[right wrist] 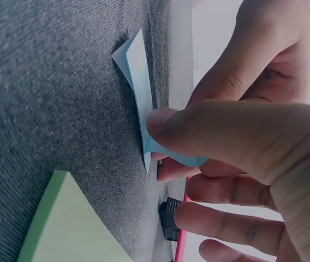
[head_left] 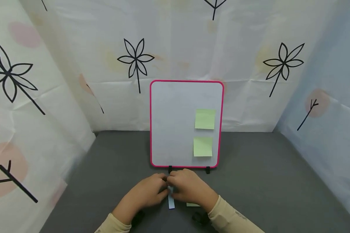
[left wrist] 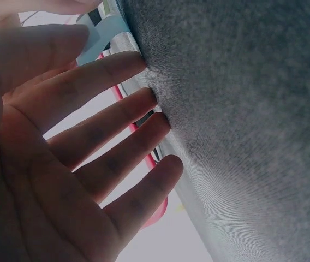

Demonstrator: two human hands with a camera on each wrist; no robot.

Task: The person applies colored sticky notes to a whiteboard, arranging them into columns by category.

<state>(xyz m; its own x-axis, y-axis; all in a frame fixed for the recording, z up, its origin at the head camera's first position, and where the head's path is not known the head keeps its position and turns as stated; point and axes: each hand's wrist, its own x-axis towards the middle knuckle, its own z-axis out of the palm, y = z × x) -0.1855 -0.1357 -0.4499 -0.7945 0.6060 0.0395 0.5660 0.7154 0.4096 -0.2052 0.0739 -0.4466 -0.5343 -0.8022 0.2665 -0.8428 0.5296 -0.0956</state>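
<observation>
Blue paper strip [head_left: 171, 202]: left of it, left hand [head_left: 148, 192], fingers spread nearly straight, no clear hold. Strip stands creased on tabletop [head_left: 250, 181], lower centre of frame; likely light, floppy, easily torn, best pinched near fold. Right hand [head_left: 189, 186] pinches it, thumb against finger. Rightward, green note pad [head_left: 193, 205].

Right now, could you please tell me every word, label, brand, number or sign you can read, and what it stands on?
No text can be read in any view.
Right sleeve: small dark marking, too small to read.
Whiteboard: no writing visible.
Upper green note and lower green note: no writing visible.
Blue strip: no writing visible.
Backdrop: plant drawings, no legible letters.
</observation>
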